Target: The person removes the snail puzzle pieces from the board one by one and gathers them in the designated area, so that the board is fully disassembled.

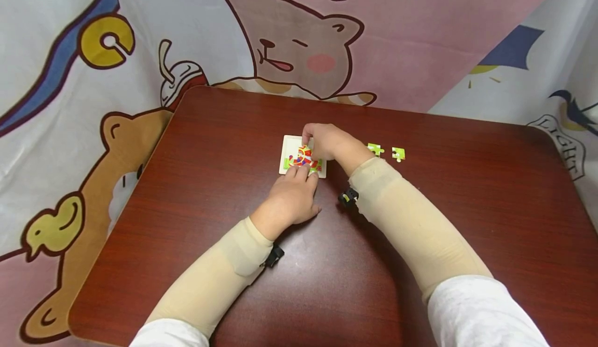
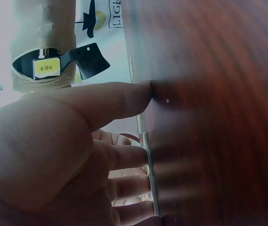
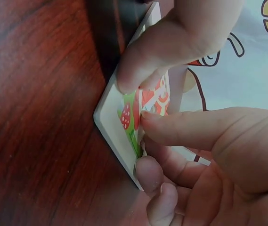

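A small square jigsaw board point(image 1: 290, 140) with a pale rim lies on the table, its lower part covered by a colourful picture and its upper part plain white. My left hand point(image 1: 291, 196) rests at the board's near edge, fingers stretched onto the picture and thumb out to the side. From the right my right hand point(image 1: 329, 142) reaches over the board. In the right wrist view its thumb and fingers pinch a green and red puzzle piece point(image 3: 127, 115) at the picture's side. A fingertip of the left hand touches the picture close by.
Two loose green puzzle pieces lie right of the board; one puzzle piece point(image 1: 398, 154) stands apart, the other puzzle piece point(image 1: 374, 148) is partly behind the right forearm. The brown table point(image 1: 224, 129) has a cartoon-printed cloth point(image 1: 299, 35) behind it.
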Available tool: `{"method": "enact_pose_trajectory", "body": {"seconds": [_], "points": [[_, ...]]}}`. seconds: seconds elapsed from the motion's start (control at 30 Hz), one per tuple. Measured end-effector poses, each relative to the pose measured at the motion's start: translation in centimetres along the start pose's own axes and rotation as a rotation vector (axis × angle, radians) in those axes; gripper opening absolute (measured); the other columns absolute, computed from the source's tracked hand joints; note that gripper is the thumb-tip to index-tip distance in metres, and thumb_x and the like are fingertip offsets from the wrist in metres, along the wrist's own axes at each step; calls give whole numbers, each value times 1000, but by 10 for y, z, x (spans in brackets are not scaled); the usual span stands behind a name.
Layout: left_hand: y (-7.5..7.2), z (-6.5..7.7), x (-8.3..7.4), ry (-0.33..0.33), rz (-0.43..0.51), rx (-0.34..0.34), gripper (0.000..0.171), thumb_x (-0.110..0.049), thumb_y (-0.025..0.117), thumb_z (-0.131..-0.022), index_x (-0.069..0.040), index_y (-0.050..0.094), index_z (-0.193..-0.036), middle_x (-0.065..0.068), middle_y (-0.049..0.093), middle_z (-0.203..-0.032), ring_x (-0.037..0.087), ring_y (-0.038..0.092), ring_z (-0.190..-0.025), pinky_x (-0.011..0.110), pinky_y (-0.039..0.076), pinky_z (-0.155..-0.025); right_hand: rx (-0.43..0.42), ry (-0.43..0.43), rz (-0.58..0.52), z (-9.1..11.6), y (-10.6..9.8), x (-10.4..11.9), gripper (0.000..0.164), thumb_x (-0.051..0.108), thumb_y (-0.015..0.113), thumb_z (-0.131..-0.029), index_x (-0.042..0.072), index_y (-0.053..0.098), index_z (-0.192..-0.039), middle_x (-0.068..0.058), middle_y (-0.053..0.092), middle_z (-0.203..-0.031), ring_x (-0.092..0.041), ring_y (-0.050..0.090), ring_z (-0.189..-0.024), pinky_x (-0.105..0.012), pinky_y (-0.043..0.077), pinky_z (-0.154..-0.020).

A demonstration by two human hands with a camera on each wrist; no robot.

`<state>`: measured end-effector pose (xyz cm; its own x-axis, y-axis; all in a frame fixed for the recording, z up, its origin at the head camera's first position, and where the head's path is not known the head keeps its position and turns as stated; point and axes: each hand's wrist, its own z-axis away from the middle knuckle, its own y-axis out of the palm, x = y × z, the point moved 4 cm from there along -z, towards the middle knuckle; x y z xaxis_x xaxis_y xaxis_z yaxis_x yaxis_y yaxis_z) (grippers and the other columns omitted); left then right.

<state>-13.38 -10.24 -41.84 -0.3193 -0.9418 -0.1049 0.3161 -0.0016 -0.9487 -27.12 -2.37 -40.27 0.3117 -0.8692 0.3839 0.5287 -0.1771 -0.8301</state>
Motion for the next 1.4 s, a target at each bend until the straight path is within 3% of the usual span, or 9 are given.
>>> {"method": "enact_pose_trajectory", "body": {"seconds": [0.37, 0.67, 0.83, 1.0, 1.2, 1.4], "points": [[1, -1, 0, 6, 1, -7, 79, -53, 72, -98, -8, 46, -158, 15, 37, -167, 35, 36, -150, 49, 43, -115, -92, -34, 59, 1, 2, 0, 29, 1, 80, -86, 9, 63, -108, -8, 62, -91, -27, 58, -92, -39, 50, -83], [0, -1, 0, 9, -4, -13, 77, -53, 73, -98, -8, 48, -156, 16, 38, -166, 36, 38, -149, 48, 44, -115, -121, -58, 44, 7, 1, 2, 32, 9, 84, -87, 7, 61, -108, -9, 65, -95, -28, 60, -94, -41, 51, -84], [0, -1, 0, 12, -10, -18, 77, -53, 73, -97, -8, 49, -155, 16, 40, -163, 36, 39, -148, 49, 44, -114, -141, -99, -9, 11, 0, 2, 27, 20, 82, -93, 8, 62, -106, -9, 67, -101, -26, 61, -94, -41, 50, -84], [-1, -1, -1, 12, -13, -16, 80, -55, 73, -98, -8, 47, -158, 17, 38, -166, 37, 38, -149, 48, 44, -115, -190, -170, -85, 11, -1, -5, 18, 12, 80, -94, 9, 64, -100, -9, 70, -97, -26, 63, -91, -40, 51, -83], [1, -3, -1, 17, -8, -24, 81, -54, 73, -97, -7, 47, -157, 17, 38, -165, 38, 39, -148, 49, 44, -115, -240, -261, -200, 14, -8, -15, 17, 8, 80, -92, 9, 65, -101, -7, 72, -92, -23, 65, -87, -37, 49, -77], [-1, -1, -1, 21, -7, -25, 78, -54, 72, -98, -7, 48, -156, 17, 39, -164, 38, 39, -148, 49, 44, -115, -229, -255, -234, 23, -20, -27, 18, 9, 80, -94, 6, 68, -108, -8, 72, -96, -24, 65, -90, -39, 50, -82]]}}
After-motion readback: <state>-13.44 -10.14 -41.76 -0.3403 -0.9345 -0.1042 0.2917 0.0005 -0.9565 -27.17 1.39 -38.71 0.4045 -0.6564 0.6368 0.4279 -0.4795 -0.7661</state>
